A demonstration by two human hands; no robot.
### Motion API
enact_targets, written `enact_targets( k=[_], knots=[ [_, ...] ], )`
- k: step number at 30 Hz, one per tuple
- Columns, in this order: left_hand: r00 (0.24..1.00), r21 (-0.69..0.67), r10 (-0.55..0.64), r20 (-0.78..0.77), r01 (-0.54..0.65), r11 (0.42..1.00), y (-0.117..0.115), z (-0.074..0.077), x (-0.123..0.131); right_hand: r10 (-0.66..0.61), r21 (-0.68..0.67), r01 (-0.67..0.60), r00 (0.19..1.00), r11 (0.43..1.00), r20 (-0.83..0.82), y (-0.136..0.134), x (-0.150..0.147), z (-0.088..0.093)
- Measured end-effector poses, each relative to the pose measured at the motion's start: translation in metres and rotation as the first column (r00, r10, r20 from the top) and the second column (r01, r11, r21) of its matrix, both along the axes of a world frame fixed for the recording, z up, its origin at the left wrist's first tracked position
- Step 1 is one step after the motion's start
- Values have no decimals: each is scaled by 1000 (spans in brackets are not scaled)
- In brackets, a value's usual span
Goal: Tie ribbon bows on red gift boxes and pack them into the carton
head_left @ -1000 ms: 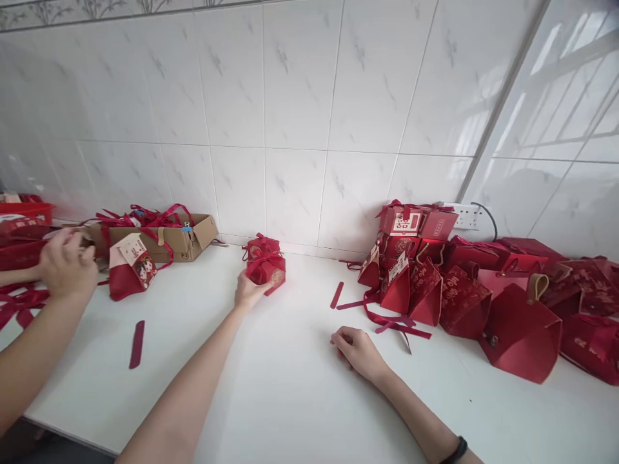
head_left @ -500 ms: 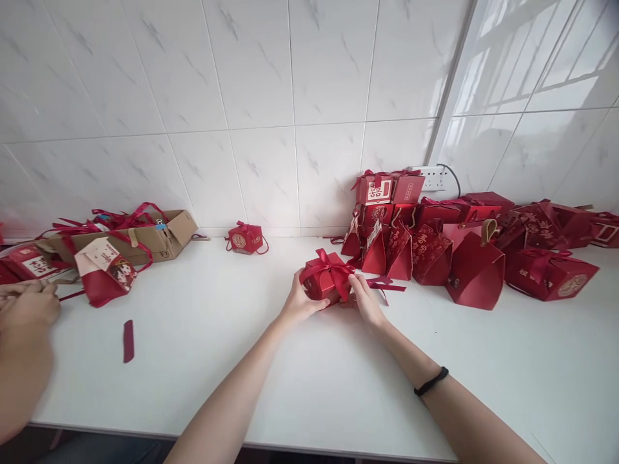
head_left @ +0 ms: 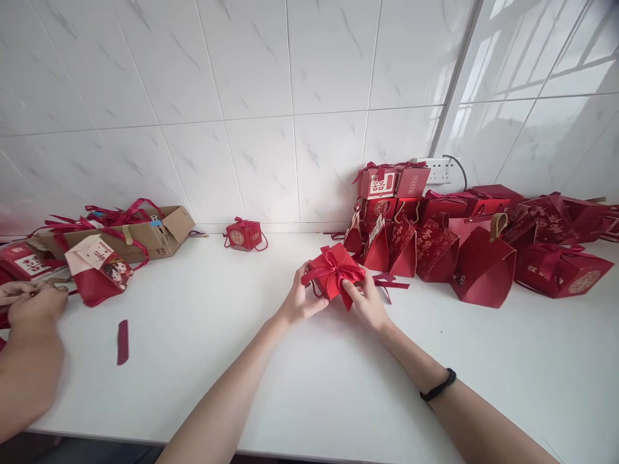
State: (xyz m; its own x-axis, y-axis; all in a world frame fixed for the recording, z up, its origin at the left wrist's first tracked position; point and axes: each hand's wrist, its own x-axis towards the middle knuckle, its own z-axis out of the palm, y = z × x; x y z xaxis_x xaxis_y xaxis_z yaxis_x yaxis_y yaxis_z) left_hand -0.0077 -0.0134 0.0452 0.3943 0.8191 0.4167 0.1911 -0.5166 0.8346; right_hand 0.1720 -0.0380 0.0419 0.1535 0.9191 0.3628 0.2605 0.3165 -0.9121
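Observation:
Between my two hands is a red gift box point(head_left: 319, 263) topped with a red ribbon bow point(head_left: 334, 270), tilted so that its top faces me. My left hand point(head_left: 300, 298) is closed around its left side. My right hand point(head_left: 370, 299) grips the right side, its thumb on the bow's ribbon near the front edge. The fingers behind the box are partly hidden. A dark red ribbon piece point(head_left: 391, 282) lies on the table just right of my right hand.
Several red gift boxes point(head_left: 435, 251) stand grouped at the right by the wall, near a power strip point(head_left: 439, 171). A small red box point(head_left: 244, 235) sits at the back. Leftward are a cardboard box point(head_left: 159, 235) with ribbons, a ribbon strip point(head_left: 122, 341) and another person's hands point(head_left: 39, 301).
The gift box has tipped toward me, showing more of its top and bow. My right thumb has moved onto the ribbon. The other person's hands have shifted slightly.

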Motion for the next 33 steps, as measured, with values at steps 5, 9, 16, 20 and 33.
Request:
enact_targets(
  k=[5, 9, 16, 20, 33],
  knots=[
    [997, 5, 18, -74, -18, 1000, -3, 2, 3, -93, 33, 96, 993, 995, -70, 2, 10, 5],
    [996, -90, -11, -87, 3, 996, -7, 0, 8, -39, 90, 38, 999, 995, 11, 2, 13, 8],
    [982, -43, 95, -162, -103, 994, -5, -2, 5, 112, 60, -109, 992, 992, -62, -2, 12, 10],
    [968, 74, 130, -216, -117, 990, -3, -7, 4, 141, 70, -139, 990, 988, -16, -3, 14, 9],
    [914, 319, 275, -299, -175, 931, -2, -1, 4, -17, 116, 21, 999, 993, -35, 3, 14, 2]
  ],
)
